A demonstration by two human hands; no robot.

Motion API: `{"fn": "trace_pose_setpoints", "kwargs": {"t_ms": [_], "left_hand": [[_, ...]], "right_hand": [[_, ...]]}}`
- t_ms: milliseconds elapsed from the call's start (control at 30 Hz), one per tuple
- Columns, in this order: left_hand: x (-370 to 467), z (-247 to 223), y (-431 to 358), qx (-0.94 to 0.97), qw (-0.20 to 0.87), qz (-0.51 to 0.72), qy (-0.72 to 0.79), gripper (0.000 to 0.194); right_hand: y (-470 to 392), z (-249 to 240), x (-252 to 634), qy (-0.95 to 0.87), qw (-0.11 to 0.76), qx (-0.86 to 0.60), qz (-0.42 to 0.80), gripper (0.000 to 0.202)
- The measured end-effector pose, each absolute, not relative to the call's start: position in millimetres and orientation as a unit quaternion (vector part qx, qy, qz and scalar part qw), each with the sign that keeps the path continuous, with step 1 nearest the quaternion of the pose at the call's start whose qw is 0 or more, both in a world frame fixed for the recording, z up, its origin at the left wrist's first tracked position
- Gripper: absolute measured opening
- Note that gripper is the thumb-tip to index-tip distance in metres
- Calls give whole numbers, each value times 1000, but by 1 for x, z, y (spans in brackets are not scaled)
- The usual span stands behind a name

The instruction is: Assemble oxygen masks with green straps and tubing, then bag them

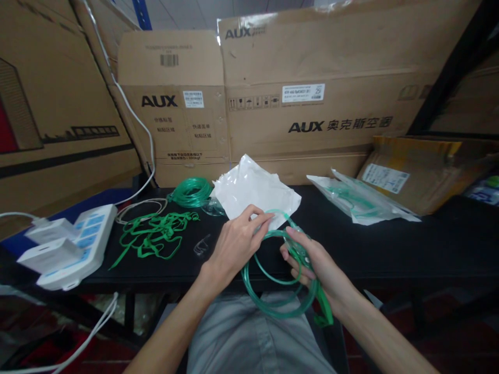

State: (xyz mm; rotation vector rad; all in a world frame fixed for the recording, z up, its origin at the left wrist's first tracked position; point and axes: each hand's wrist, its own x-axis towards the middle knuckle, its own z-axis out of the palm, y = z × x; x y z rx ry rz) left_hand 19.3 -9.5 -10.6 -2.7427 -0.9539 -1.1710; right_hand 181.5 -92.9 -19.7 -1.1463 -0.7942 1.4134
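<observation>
Dangling tube [280, 313] in loops over the lap [249, 337], probably for slack. Gripping tube and mask [298, 250] together in the right hand [323, 262], seemingly for steadiness; pinching tube narrowly with the left hand [234, 241], as if to guide it. Leaving straps [156, 236] loose leftward, bag [253, 189] beyond, within reach.

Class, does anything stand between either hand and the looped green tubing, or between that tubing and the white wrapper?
Nothing visible does. The left hand touches the green tubing, the right hand holds it, and the tubing's upper part overlaps the white wrapper near its closest edge in view.
</observation>
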Motion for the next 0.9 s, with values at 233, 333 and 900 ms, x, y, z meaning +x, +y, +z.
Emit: {"fn": "trace_pose_setpoints", "kwargs": {"t_ms": [233,333,900], "left_hand": [[21,-13,-10,-893,9,-352,-282,24],[23,-12,-11,-893,14,-351,-282,25],[28,-18,-15,-898,-17,-382,-216,23]], "right_hand": [[-95,-16,184,-355,571,-503,543,45],[-100,-12,184,-361,584,-512,516,46],[-94,-19,189,-321,607,-462,561,46]]}}
